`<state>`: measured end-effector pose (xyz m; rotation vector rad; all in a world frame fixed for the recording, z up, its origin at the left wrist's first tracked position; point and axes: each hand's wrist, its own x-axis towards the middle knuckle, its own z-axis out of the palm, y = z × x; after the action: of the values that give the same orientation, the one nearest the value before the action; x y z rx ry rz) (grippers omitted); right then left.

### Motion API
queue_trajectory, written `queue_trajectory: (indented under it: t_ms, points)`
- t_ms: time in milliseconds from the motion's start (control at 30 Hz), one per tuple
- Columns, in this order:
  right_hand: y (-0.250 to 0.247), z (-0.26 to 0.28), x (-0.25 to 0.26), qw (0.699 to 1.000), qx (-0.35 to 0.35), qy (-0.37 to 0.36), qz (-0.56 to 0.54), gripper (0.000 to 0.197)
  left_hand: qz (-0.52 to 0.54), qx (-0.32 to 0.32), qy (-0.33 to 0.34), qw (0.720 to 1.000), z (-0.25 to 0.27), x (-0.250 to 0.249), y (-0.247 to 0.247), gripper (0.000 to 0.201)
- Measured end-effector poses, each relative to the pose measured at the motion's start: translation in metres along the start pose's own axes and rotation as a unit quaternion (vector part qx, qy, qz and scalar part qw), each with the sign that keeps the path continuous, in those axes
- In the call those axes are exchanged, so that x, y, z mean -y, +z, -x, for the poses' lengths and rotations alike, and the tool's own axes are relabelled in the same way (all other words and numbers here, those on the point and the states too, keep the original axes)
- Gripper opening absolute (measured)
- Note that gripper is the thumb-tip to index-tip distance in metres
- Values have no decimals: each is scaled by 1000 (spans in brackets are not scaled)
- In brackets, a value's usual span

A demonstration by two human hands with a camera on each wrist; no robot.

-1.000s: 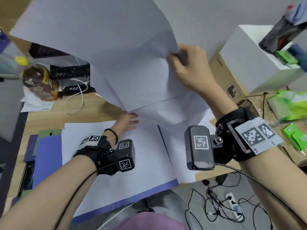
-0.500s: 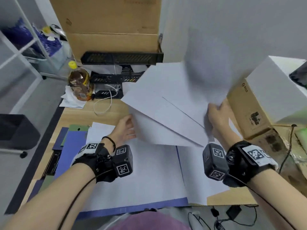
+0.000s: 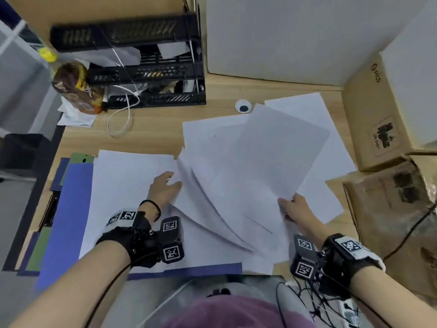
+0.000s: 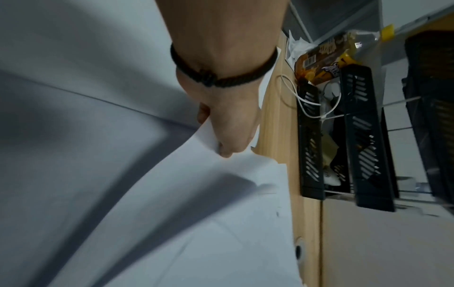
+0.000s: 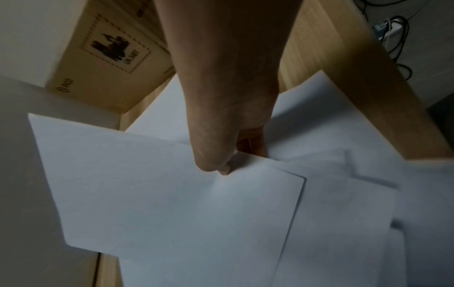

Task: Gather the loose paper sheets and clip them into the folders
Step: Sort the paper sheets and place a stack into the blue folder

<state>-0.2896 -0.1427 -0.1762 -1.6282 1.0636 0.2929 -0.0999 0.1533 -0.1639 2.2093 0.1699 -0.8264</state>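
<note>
White paper covered most of the pale wood-grain desk (image 3: 151, 133). The right hand (image 3: 295, 210) pinched a fanned bundle of loose sheets (image 3: 260, 166) at its near corner, thumb pressed on top and fingers curled beneath, as the right wrist view showed plainly. The sheets were thin and smooth, rectangular, and splayed out of line so that their straight edges crossed; their left side curved and drooped toward the desk. The left hand (image 3: 164, 189) met that drooping edge, and in the left wrist view its fingers were curled with a corner of paper caught between thumb and fingers. More flat sheets (image 3: 314, 114) lay on the desk under and beyond the held bundle.

Beneath the left forearm a separate flat stack of paper (image 3: 123, 185) rested on a matte blue folder (image 3: 68, 209), whose edge showed as a strip along the left and the near side. A green folder (image 3: 78, 158) peeked out just behind it, and darker folder edges lay beside these at the desk's left rim.

At the back stood a black slotted plastic tray rack (image 3: 151, 72), with a brown bottle (image 3: 75, 88) with a yellow cap and a looped white cable (image 3: 123, 114) just beside it. Plain brown cardboard boxes (image 3: 373, 119) stood to the right.
</note>
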Motion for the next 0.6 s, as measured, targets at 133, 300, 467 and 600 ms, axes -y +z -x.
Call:
queue_trajectory:
  t_ms: [133, 300, 467, 600]
  points:
    - [-26, -19, -10, 998, -15, -21, 53, 34, -95, -55, -19, 994, 6, 17, -1, 36]
    - [-48, -42, -7, 995, 91, -30, 23, 18, -125, -95, -40, 987, 13, 22, -7, 41]
    - [-67, -55, 11, 964, 226, -50, 128, 19, -112, -62, -17, 992, 5, 9, -7, 43]
    - [-55, -56, 35, 943, 269, -59, 187, 25, -106, -9, 28, 994, -4, -7, 14, 35]
